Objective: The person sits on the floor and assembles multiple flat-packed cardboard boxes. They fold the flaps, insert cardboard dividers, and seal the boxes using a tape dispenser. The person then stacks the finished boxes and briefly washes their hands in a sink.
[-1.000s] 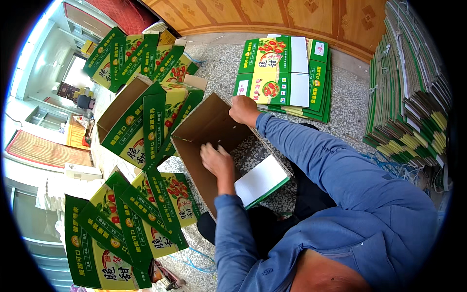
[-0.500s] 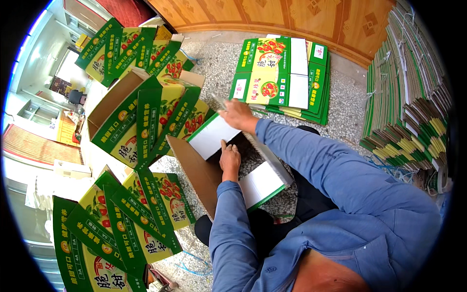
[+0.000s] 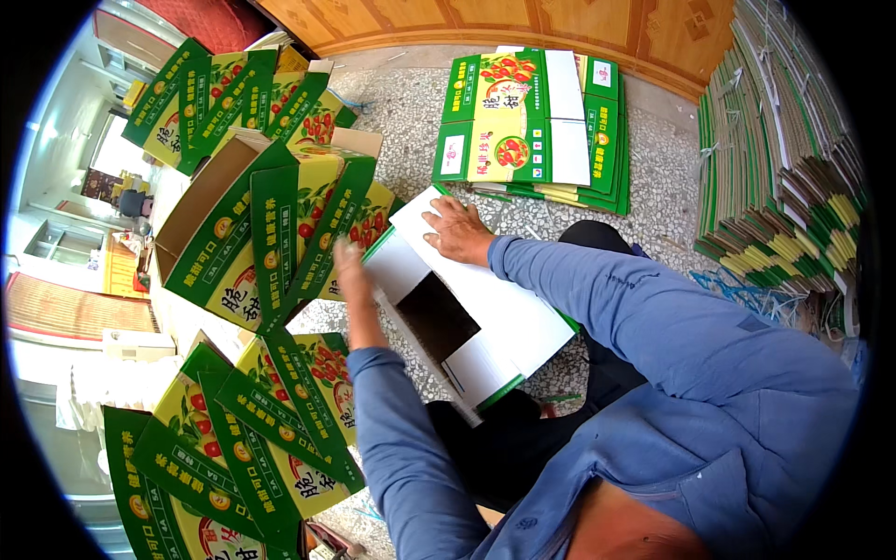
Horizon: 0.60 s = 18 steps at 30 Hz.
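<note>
Carton [image 3: 490, 327] stood before the person [image 3: 644, 439], opening upward, long axis upper-left to lower-right. Right hand [image 3: 459, 231] lay spread on its white flap [image 3: 504, 285]; left hand [image 3: 353, 275] blurred, grip undeterminable. Beyond, flat cartons [image 3: 509, 121] bore printed characters.

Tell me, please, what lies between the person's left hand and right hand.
In the head view, white flaps of the box lie between the blurred left hand and the right hand, which rests on one.
</note>
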{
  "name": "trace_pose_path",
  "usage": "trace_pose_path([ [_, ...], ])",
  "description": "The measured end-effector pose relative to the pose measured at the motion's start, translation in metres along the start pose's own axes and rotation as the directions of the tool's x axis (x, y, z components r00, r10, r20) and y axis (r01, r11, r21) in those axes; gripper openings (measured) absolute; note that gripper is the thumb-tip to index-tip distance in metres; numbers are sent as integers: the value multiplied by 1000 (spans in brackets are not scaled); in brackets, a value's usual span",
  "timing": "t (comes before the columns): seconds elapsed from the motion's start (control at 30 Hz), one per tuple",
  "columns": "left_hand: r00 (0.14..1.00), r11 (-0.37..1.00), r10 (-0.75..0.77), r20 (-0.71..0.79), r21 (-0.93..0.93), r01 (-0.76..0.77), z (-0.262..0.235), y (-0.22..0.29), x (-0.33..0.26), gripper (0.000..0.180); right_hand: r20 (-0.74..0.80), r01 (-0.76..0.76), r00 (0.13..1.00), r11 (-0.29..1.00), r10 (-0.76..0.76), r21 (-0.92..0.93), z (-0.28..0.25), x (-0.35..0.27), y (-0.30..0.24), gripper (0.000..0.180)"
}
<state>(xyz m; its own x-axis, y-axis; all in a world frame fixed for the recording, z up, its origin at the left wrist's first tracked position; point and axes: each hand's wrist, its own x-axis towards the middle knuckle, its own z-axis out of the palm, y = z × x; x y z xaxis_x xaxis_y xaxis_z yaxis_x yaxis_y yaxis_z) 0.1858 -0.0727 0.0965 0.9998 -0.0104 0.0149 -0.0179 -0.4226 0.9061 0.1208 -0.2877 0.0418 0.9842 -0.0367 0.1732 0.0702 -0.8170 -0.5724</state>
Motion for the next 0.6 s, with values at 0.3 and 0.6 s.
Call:
trace_pose_path([
  [0.3, 973, 597, 230, 33, 785, -168, 78, -19, -22, 62, 33, 104, 994, 986, -101, -127, -3, -6, 4, 50],
  [0.6, 917, 559, 379, 123, 760, -332, 89, -33, -17, 49, 245, 301, 924, 953, -293, 4, -13, 19, 41, 43],
])
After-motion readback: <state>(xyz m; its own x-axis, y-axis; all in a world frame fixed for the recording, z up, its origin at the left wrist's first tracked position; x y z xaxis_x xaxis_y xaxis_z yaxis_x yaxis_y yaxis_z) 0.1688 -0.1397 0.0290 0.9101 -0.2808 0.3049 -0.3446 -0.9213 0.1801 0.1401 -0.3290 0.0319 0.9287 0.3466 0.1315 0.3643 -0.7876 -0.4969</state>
